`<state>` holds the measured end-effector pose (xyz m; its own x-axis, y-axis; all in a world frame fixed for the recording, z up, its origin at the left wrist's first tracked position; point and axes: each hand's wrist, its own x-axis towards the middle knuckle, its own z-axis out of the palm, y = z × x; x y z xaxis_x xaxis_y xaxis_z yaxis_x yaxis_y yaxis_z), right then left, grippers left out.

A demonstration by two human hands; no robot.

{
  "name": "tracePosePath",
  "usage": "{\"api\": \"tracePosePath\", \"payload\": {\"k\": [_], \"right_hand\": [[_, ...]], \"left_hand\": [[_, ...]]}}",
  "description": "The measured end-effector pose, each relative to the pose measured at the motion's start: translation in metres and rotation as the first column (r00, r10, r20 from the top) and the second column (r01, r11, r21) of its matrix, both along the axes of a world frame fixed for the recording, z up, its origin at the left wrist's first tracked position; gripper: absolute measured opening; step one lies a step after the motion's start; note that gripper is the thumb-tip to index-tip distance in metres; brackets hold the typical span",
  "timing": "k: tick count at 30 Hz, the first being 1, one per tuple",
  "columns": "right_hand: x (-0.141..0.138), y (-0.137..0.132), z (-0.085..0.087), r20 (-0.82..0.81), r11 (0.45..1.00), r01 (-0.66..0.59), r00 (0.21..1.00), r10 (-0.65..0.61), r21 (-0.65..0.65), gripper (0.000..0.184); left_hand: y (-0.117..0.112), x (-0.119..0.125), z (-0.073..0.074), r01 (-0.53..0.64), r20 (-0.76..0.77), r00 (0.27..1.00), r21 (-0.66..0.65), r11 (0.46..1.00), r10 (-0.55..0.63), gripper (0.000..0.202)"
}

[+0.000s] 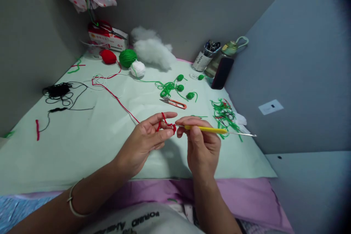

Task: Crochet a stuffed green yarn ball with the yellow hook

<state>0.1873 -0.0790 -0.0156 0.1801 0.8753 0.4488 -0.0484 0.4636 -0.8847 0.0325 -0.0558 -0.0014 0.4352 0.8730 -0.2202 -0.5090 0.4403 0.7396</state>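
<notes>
My left hand pinches a small piece of red crochet work, with red yarn looped over the forefinger and trailing left to a red yarn ball. My right hand is closed on a yellow-handled crochet hook, whose metal tip meets the red work. Both hands hover over the pale green mat.
Orange thread snips lie just beyond my hands. Green and white yarn balls, white stuffing, small green crocheted pieces, green yarn scraps, black yarn, a cup of tools and a bottle ring the mat.
</notes>
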Motion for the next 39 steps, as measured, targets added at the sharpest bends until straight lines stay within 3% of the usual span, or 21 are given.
{"api": "tracePosePath", "payload": {"k": [7, 10, 13, 16, 18, 20, 22, 23, 25, 27, 29, 31, 36, 39], "right_hand": [[0.003, 0.000, -0.005, 0.014, 0.993, -0.083, 0.996, 0.084, -0.078, 0.018], [0.004, 0.003, -0.003, -0.051, 0.992, -0.091, 0.995, 0.087, -0.082, 0.019], [0.003, 0.003, 0.000, -0.089, 0.996, -0.068, 0.994, 0.063, -0.063, 0.021], [0.003, -0.003, 0.000, 0.066, 0.999, 0.033, 0.997, -0.035, 0.034, 0.022], [0.002, -0.009, -0.003, 0.322, 0.978, 0.102, 0.934, -0.157, 0.181, 0.023], [0.002, -0.014, -0.006, 0.574, 0.933, 0.113, 0.762, -0.301, 0.341, 0.027], [0.000, -0.016, -0.009, 0.675, 0.894, 0.101, 0.621, -0.399, 0.436, 0.032], [0.000, -0.016, -0.010, 0.664, 0.887, 0.116, 0.621, -0.416, 0.448, 0.032], [-0.001, -0.014, -0.010, 0.526, 0.899, 0.183, 0.757, -0.387, 0.397, 0.027], [-0.002, -0.011, -0.007, 0.285, 0.946, 0.213, 0.917, -0.279, 0.244, 0.024], [-0.002, -0.007, -0.005, 0.099, 0.981, 0.159, 0.981, -0.170, 0.111, 0.022], [-0.003, -0.003, -0.004, 0.079, 0.992, 0.106, 0.991, -0.111, 0.061, 0.018], [-0.004, -0.003, -0.004, 0.209, 0.981, 0.138, 0.964, -0.165, 0.139, 0.019], [-0.004, -0.009, -0.008, 0.449, 0.947, 0.163, 0.849, -0.278, 0.278, 0.028]], "left_hand": [[-0.001, 0.000, -0.006, 0.039, -0.028, 0.999, 0.031, 0.999, -0.039, 0.046], [0.001, -0.004, -0.006, 0.078, -0.030, 0.997, 0.001, 0.997, -0.078, 0.044], [0.003, -0.007, -0.004, 0.078, -0.021, 0.997, -0.002, 0.997, -0.078, 0.040], [0.002, -0.007, -0.001, 0.030, -0.029, 0.999, 0.018, 0.999, -0.030, 0.038], [0.000, -0.004, -0.001, -0.011, -0.044, 0.999, 0.033, 0.999, 0.012, 0.042], [-0.002, -0.001, -0.002, -0.033, -0.037, 0.999, 0.027, 0.999, 0.034, 0.045], [-0.003, 0.001, -0.005, -0.008, 0.013, 1.000, -0.023, 1.000, 0.008, 0.044], [-0.002, 0.001, -0.006, 0.020, 0.046, 0.999, -0.056, 0.998, -0.017, 0.042], [-0.001, 0.000, -0.007, 0.064, 0.098, 0.994, -0.105, 0.992, -0.053, 0.038], [0.001, -0.001, -0.007, 0.056, 0.105, 0.993, -0.103, 0.993, -0.045, 0.034], [0.001, -0.001, -0.005, 0.018, 0.072, 0.997, -0.067, 0.998, -0.013, 0.032], [-0.001, 0.000, -0.002, 0.003, 0.035, 0.999, -0.017, 1.000, -0.003, 0.032], [-0.003, 0.004, -0.002, 0.004, -0.064, 0.998, 0.049, 0.999, -0.001, 0.031], [-0.002, 0.005, -0.004, -0.052, -0.073, 0.996, 0.033, 0.998, 0.054, 0.035]]}}
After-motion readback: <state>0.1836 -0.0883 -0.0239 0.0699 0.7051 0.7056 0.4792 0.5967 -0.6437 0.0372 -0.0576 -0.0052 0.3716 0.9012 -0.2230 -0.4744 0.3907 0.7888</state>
